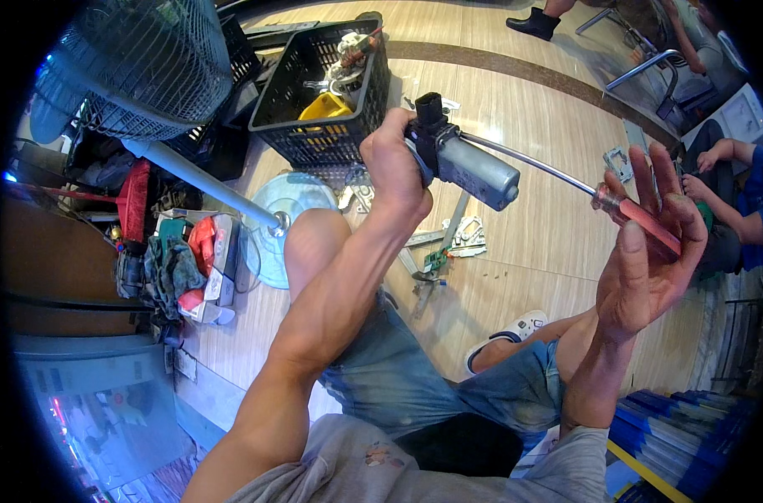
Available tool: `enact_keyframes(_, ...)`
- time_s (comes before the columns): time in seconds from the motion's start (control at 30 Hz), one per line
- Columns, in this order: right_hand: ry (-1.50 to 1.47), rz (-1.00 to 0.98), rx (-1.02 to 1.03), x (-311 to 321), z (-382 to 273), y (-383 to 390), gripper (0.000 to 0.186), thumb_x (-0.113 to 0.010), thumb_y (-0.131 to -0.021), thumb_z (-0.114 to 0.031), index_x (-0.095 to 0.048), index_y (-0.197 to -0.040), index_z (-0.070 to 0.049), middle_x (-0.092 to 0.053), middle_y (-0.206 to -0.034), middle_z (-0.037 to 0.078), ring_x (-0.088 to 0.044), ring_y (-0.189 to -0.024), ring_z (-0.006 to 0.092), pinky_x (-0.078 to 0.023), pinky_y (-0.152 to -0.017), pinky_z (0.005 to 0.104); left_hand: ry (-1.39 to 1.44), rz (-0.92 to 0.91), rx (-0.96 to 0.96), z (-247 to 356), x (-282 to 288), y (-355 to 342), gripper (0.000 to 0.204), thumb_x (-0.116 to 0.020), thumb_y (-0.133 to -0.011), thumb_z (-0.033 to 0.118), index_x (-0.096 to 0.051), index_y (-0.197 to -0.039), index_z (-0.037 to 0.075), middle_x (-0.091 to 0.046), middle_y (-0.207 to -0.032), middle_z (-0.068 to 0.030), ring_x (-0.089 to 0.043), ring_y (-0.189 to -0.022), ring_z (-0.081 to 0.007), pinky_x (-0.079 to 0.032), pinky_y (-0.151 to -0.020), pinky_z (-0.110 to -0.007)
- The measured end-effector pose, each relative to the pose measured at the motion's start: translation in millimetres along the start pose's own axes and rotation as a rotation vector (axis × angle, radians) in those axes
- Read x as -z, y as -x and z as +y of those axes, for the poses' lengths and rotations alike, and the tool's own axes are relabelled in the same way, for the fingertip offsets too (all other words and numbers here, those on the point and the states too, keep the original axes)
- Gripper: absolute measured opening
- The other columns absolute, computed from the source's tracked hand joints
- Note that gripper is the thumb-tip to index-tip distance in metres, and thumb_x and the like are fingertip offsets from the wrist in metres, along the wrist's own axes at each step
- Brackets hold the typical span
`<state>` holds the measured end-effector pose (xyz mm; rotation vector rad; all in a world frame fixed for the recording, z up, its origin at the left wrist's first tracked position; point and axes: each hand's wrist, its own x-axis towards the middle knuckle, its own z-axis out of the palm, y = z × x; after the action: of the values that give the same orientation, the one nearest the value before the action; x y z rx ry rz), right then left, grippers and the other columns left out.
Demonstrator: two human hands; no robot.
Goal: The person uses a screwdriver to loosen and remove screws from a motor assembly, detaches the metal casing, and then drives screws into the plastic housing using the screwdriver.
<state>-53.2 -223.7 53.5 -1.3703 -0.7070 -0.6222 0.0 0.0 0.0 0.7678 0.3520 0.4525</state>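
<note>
In my left hand [396, 172] is a small electric motor [482, 171] with a silver cylindrical can and a black connector end pointing up. The fingers wrap around its black gear housing. My right hand [646, 260] has a screwdriver [650, 226] with a translucent red handle lying between its thumb and loosely stretched fingers. The long steel shaft slants up and left, and its tip reaches the motor's housing beside my left hand. Where exactly the tip sits cannot be made out. Below the motor, metal brackets and a green-ended part [436, 260] lie on the floor.
A black plastic crate [323, 138] with a yellow part stands ahead. At left are a standing fan [159, 67] with a round base [289, 226], and a white box [222, 277] holding red cloth. Other people sit at right, one with bare hands [704, 172] showing. Blue stacked packages [675, 436] lie lower right.
</note>
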Motion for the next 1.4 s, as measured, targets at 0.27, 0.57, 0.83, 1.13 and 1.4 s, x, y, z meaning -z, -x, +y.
enact_keyframes(0.27,0.132,-0.067,-0.032,22.5,4.3,6.5,0.038,-0.058,-0.094,-0.006,-0.040,-0.127,-0.005,-0.055,-0.125,0.031,-0.061,-0.112,0.0390,-0.053,-0.095,0.0465,0.015,-0.019,0.015,-1.4,-0.3,-0.5,0.021,-0.054,-0.082,0.013,-0.062,-0.068,-0.001,-0.060,-0.066,-0.0060,-0.055,-0.057,-0.0129,-0.044,-0.052,-0.030)
enact_keyframes(0.57,0.092,-0.029,-0.138,12.0,-3.9,6.1,0.032,-0.056,-0.095,-0.004,-0.041,-0.122,-0.002,-0.059,-0.121,0.029,-0.060,-0.115,0.0372,-0.052,-0.095,0.0475,0.028,0.001,0.020,-1.0,-2.7,1.8,0.021,-0.054,-0.083,0.013,-0.061,-0.068,-0.001,-0.059,-0.066,-0.0054,-0.055,-0.057,-0.0130,-0.045,-0.054,-0.030)
enact_keyframes(0.83,-0.192,0.144,-0.084,-7.1,-0.9,-5.7,0.028,-0.050,-0.100,-0.011,-0.042,-0.125,-0.003,-0.062,-0.116,0.026,-0.064,-0.108,0.0377,-0.055,-0.092,0.0452,0.025,0.001,0.052,-1.6,-1.4,2.5,0.020,-0.054,-0.082,0.012,-0.060,-0.067,0.000,-0.058,-0.065,-0.0050,-0.054,-0.056,-0.0129,-0.043,-0.053,-0.030)
enact_keyframes(1.13,0.130,0.032,0.048,2.5,4.4,-0.8,0.034,-0.057,-0.095,-0.007,-0.041,-0.125,-0.002,-0.059,-0.121,0.027,-0.064,-0.107,0.0343,-0.055,-0.091,0.0429,-0.015,-0.004,0.046,-4.6,-2.5,4.5,0.020,-0.056,-0.082,0.011,-0.061,-0.067,-0.001,-0.058,-0.065,-0.0054,-0.054,-0.056,-0.0125,-0.042,-0.053,-0.030)
enact_keyframes(1.4,0.417,-0.003,-0.103,17.0,-9.3,9.3,0.034,-0.054,-0.098,-0.012,-0.040,-0.128,-0.003,-0.061,-0.117,0.027,-0.064,-0.108,0.0368,-0.055,-0.089,0.0429,-0.009,0.002,0.058,-4.9,-1.0,3.4,0.020,-0.056,-0.081,0.011,-0.060,-0.066,-0.001,-0.059,-0.065,-0.0058,-0.054,-0.057,-0.0133,-0.043,-0.054,-0.031)
